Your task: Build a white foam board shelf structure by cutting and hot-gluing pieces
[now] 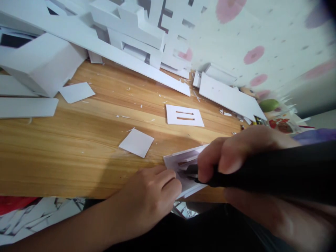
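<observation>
My left hand is closed, its curled fingers pressed on the left end of a white foam board piece at the table's front edge. The piece has a narrow slot, and another white layer shows beneath it. My right hand grips a long black tool with a narrow tip that reaches the board close to my left fingers; its exact kind is unclear. Beyond lies a small white rectangle with two slots. A plain white square rests to the left of it.
White board structures stand at the back, with a folded white box shape at left. A white panel leans near the patterned wall. Scraps and shavings dot the wooden table. Packets sit at far right.
</observation>
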The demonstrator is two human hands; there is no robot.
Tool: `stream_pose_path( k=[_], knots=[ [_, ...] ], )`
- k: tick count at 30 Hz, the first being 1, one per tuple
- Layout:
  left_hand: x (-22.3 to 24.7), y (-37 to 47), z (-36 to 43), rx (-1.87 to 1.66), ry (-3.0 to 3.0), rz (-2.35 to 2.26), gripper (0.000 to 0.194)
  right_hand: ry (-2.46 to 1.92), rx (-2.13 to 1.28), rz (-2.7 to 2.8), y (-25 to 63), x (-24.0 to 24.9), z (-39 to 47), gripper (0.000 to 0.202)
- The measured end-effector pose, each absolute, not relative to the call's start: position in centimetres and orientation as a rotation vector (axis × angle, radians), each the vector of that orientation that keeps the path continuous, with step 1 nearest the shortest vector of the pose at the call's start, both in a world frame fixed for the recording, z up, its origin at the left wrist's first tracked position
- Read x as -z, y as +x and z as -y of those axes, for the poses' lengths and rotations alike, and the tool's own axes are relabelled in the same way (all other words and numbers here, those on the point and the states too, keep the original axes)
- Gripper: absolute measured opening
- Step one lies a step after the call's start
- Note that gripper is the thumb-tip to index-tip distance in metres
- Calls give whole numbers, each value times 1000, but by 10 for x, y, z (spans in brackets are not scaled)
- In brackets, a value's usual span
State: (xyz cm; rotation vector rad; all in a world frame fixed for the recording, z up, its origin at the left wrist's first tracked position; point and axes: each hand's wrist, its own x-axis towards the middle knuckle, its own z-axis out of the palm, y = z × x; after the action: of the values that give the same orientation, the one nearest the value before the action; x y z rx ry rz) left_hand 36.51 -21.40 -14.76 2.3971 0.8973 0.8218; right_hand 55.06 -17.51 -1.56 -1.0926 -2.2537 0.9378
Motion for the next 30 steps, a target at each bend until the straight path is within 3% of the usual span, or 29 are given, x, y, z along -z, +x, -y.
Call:
stream_pose_path(
  k=[9, 30],
  knots=[
    [146, 366, 212, -880, 2477, -924, 22, -976, -1303, 2184, 552, 27, 169, 31],
    [154, 370, 213, -949, 2569, -966, 21, -1019, -1369, 1936, 543, 15, 163, 19]
  ],
)
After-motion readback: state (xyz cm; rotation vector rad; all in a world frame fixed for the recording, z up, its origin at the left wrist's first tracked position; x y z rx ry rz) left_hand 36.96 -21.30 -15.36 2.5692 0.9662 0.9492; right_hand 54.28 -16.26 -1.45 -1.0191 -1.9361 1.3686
